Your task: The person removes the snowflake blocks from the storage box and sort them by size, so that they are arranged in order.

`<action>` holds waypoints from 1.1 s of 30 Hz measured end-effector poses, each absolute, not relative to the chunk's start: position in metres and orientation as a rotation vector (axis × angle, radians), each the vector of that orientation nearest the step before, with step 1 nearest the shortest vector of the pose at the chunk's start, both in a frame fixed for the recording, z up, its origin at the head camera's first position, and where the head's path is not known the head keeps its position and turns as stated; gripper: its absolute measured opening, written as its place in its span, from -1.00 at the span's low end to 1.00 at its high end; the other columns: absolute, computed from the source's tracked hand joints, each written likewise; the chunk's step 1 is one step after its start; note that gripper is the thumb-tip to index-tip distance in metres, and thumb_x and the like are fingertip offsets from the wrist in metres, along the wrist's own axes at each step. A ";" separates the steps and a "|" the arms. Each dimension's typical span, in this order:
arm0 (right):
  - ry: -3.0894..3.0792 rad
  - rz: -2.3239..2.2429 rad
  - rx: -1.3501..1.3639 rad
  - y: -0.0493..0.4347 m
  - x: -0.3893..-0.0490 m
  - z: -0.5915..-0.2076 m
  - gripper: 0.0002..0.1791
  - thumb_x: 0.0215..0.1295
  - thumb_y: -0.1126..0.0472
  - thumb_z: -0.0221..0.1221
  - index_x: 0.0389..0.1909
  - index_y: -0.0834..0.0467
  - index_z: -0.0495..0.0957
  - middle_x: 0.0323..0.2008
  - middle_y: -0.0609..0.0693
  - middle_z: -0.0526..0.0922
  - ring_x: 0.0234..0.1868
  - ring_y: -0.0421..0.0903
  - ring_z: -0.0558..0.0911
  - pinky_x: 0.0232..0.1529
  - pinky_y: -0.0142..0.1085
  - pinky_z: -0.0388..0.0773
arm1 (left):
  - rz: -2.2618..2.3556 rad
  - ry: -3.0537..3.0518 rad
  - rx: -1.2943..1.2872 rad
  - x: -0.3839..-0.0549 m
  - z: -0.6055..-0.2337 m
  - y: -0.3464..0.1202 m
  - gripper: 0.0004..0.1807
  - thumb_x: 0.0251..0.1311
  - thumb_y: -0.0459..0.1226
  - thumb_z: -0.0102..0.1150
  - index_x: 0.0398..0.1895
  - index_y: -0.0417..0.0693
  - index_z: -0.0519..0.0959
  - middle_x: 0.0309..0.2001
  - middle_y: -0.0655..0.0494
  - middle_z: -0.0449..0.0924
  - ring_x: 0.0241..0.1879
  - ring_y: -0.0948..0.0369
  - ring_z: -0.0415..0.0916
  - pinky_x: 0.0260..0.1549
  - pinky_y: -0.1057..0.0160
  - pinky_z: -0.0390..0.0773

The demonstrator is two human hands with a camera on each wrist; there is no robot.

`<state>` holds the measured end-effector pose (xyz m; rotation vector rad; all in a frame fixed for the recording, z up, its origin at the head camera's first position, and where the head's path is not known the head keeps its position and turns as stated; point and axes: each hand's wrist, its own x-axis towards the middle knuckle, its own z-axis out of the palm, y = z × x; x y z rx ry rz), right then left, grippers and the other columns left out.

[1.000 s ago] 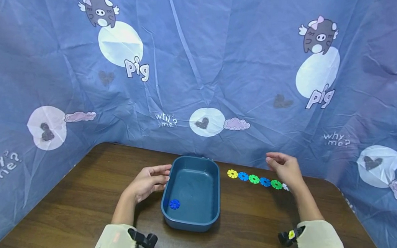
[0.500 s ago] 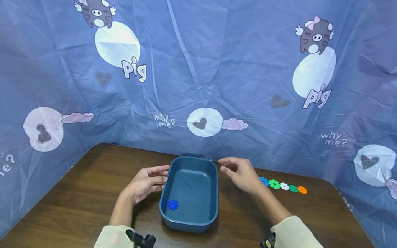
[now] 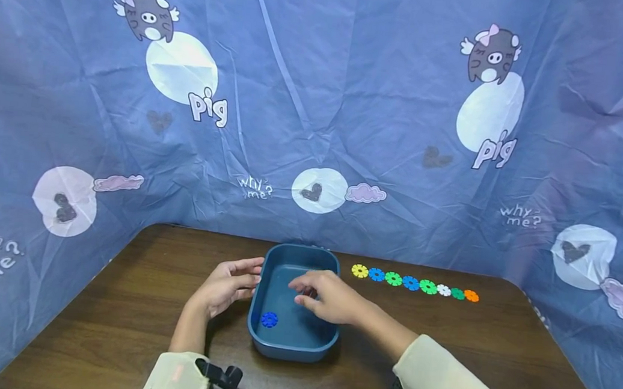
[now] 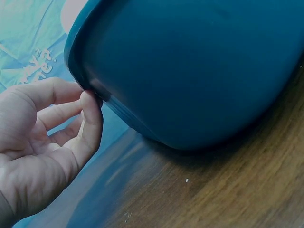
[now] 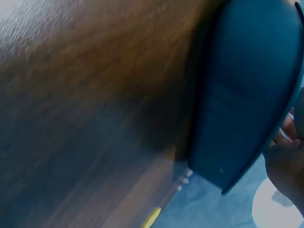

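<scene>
A dark teal plastic bin [image 3: 292,354] stands on the wooden table, with one dark blue notched disc [image 3: 269,319] in its near left corner. My left hand [image 3: 225,286] is at the bin's left side, fingertips against the outside of its rim. In the left wrist view, the left hand's thumb and index finger [image 4: 54,90] meet the rim's edge. Over the bin reaches my right hand [image 3: 331,297], its fingers loosely bent and nothing seen between them. It hides part of the bin's right wall. In the right wrist view, the hand's fingers lie mostly beyond the bin's wall.
Right of the bin runs a row of coloured notched discs near the table's back edge, from a yellow disc [image 3: 360,271] through blue, green and white to an orange disc [image 3: 471,296]. A blue printed curtain [image 3: 317,116] hangs behind the table [image 3: 118,313].
My right hand has swept left from above the disc row to over the bin, uncovering the whole row. The left hand stays at the bin's side. The whole view has shifted slightly.
</scene>
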<state>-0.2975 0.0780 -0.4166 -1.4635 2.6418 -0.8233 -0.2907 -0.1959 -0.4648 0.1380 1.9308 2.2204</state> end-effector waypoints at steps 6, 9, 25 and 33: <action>2.557 -0.664 -1.520 0.058 -0.293 -0.423 -0.66 0.44 0.24 0.25 0.17 0.25 0.63 -0.06 0.09 0.74 -0.11 -0.23 0.67 -0.04 -0.42 0.61 | 2.223 1.914 0.156 -0.292 -0.465 -0.196 -0.40 0.32 -0.49 0.18 0.43 -0.35 0.36 0.13 -0.21 0.50 -0.13 0.16 0.64 -0.14 0.21 0.69; 2.528 -0.614 -1.519 0.051 -0.292 -0.427 -0.64 0.45 0.22 0.24 0.20 0.25 0.62 -0.02 0.09 0.73 -0.06 -0.19 0.69 -0.01 -0.44 0.60 | 2.219 1.908 0.164 -0.292 -0.465 -0.197 -0.40 0.32 -0.49 0.17 0.44 -0.35 0.35 0.14 -0.22 0.49 -0.13 0.17 0.64 -0.13 0.22 0.69; 2.541 -0.460 -1.472 0.028 -0.295 -0.445 -0.69 0.38 0.15 0.32 0.10 0.09 0.68 -0.14 -0.12 0.66 -0.15 -0.32 0.56 -0.07 -0.48 0.50 | 2.223 1.901 0.161 -0.290 -0.463 -0.197 -0.40 0.32 -0.49 0.16 0.44 -0.35 0.35 0.15 -0.22 0.48 -0.12 0.16 0.63 -0.14 0.23 0.69; 2.536 -0.520 -1.340 0.023 -0.301 -0.447 -0.75 0.30 0.13 0.40 -0.04 0.07 0.70 -0.24 -0.16 0.61 -0.22 -0.33 0.53 -0.13 -0.49 0.50 | 2.226 1.891 0.190 -0.290 -0.464 -0.198 -0.37 0.33 -0.49 0.16 0.46 -0.39 0.30 0.15 -0.24 0.47 -0.12 0.18 0.62 -0.16 0.26 0.68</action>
